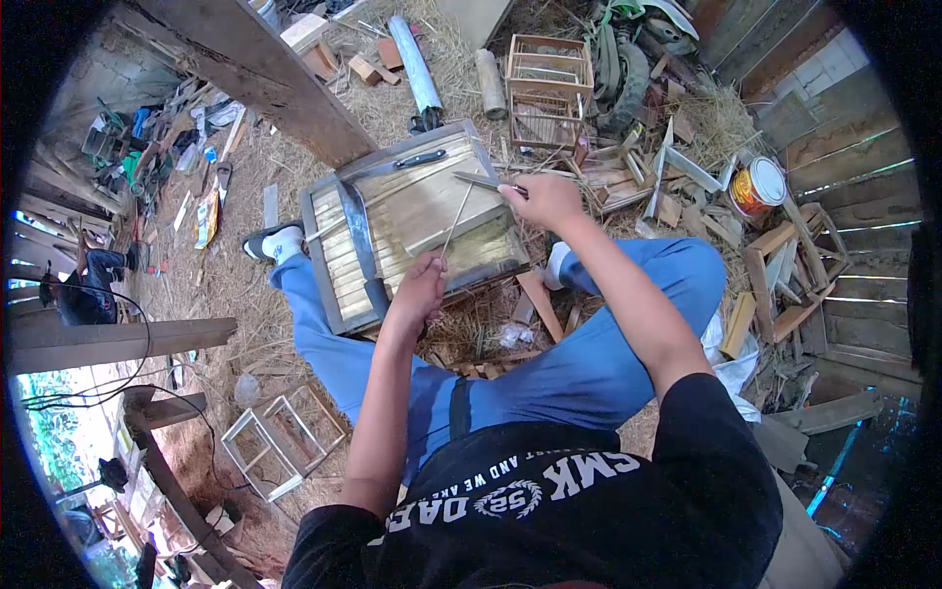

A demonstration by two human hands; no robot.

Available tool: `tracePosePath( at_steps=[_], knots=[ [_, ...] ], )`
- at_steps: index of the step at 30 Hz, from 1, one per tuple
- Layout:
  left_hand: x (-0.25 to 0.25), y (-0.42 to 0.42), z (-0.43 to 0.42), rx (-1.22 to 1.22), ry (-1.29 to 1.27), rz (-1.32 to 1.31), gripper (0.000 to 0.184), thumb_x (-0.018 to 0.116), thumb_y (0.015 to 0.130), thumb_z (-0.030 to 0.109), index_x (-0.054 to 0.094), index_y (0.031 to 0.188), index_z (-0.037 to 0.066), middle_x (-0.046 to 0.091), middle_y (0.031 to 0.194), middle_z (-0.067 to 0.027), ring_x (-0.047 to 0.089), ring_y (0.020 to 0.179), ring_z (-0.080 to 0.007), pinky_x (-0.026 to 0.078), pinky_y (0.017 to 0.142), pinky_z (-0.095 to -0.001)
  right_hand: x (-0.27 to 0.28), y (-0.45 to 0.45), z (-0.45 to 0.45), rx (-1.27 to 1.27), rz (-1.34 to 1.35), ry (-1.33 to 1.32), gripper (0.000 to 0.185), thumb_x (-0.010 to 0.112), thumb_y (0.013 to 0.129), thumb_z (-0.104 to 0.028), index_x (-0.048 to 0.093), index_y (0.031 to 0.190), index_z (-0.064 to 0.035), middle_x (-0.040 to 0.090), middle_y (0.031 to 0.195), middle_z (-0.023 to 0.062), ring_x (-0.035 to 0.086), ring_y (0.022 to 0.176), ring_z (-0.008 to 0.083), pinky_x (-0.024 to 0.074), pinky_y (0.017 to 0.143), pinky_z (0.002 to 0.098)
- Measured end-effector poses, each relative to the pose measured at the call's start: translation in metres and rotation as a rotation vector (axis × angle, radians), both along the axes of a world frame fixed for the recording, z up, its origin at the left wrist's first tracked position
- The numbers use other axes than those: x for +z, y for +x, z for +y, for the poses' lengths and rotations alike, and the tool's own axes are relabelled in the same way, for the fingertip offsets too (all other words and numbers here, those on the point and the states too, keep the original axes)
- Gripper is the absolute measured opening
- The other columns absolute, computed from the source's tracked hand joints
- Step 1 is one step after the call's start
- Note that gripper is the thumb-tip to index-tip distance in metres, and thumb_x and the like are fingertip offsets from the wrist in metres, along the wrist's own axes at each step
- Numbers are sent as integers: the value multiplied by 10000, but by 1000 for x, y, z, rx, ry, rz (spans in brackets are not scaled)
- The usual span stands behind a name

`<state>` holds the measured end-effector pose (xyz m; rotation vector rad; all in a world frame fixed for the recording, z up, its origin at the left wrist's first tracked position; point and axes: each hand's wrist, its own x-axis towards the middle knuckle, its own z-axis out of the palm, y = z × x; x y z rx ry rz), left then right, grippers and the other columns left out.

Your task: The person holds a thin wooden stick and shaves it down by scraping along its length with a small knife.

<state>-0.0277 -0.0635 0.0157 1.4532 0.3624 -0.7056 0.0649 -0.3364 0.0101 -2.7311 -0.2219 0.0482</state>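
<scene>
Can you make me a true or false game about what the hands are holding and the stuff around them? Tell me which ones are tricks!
1. The left hand holds a thin stick. True.
2. The right hand is empty. False: it holds a knife.
3. A big blade lies on the wooden work surface. True.
4. The round can is on the left side of the picture. False: it is over on the right side.
5. The trousers are bright red. False: they are blue.
6. The can has a pale lid. True.
</scene>
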Motion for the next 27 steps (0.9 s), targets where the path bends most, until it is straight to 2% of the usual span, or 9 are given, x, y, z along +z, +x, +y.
tracePosePath(
  at_steps=[4, 6, 8, 11, 14, 16, 19, 24, 27],
  knots=[
    [-1, 0, -2, -41, 51, -31, 163, 452, 1099, 325, 523, 1031, 195, 380, 607, 78, 298, 447, -70, 224, 404, -266, 8, -15, 8, 81, -32, -67, 512, 528, 941, -605, 769, 911, -155, 727, 784, 164, 723, 741, 378, 566, 657, 523],
    [-6, 0, 0, -54, 36, -21, 159, 453, 1098, 318, 522, 1028, 193, 381, 612, 78, 305, 455, -68, 232, 410, -266, -2, -19, 6, 57, -87, 28, 482, 556, 938, -598, 747, 859, -163, 699, 727, 158, 698, 701, 388, 548, 627, 518],
    [-10, 0, 2, -20, 20, -84, 202, 408, 1114, 314, 509, 997, 183, 361, 581, 65, 272, 419, -63, 218, 366, -254, 1, 11, -15, -137, -94, -38, 506, 556, 942, -593, 738, 850, -129, 702, 741, 169, 701, 737, 391, 547, 649, 530],
    [-22, -2, 6, -20, 9, -128, 203, 407, 1115, 318, 504, 998, 185, 353, 588, 70, 259, 425, -60, 206, 375, -247, -11, 14, -26, -126, -178, -15, 504, 557, 951, -573, 727, 832, -114, 700, 739, 171, 696, 725, 396, 543, 639, 532],
    [-9, -2, 9, -23, -48, 49, 172, 424, 1109, 307, 499, 1002, 195, 385, 608, 62, 298, 448, -81, 218, 395, -269, 1, -18, 3, -180, 9, 67, 524, 543, 938, -588, 742, 846, -112, 714, 768, 173, 709, 750, 395, 548, 662, 532],
    [-5, 0, 7, -28, -52, 63, 174, 420, 1109, 305, 498, 1000, 195, 388, 612, 60, 295, 445, -82, 216, 393, -267, -3, -30, 20, 42, -87, 18, 513, 560, 935, -581, 741, 829, -113, 705, 731, 169, 704, 720, 395, 547, 641, 523],
    [1, 1, 7, -16, -55, 96, 176, 414, 1109, 302, 498, 998, 193, 392, 619, 59, 289, 440, -80, 214, 389, -265, 3, -36, 31, 134, -48, -16, 507, 569, 932, -582, 740, 816, -118, 700, 711, 161, 698, 692, 397, 545, 624, 518],
    [-1, 1, 8, -24, -16, 60, 169, 426, 1103, 302, 499, 1003, 186, 401, 637, 62, 295, 446, -76, 221, 392, -260, 2, -24, 25, 43, -95, 79, 509, 564, 940, -581, 732, 804, -120, 691, 693, 164, 696, 674, 389, 548, 624, 511],
    [-7, 5, 7, 3, -66, 103, 191, 422, 1106, 303, 508, 994, 175, 392, 651, 64, 290, 473, -56, 228, 407, -244, 6, -33, 31, 158, -58, -8, 521, 545, 943, -594, 736, 826, -125, 708, 740, 166, 708, 715, 381, 552, 637, 509]
  ],
)
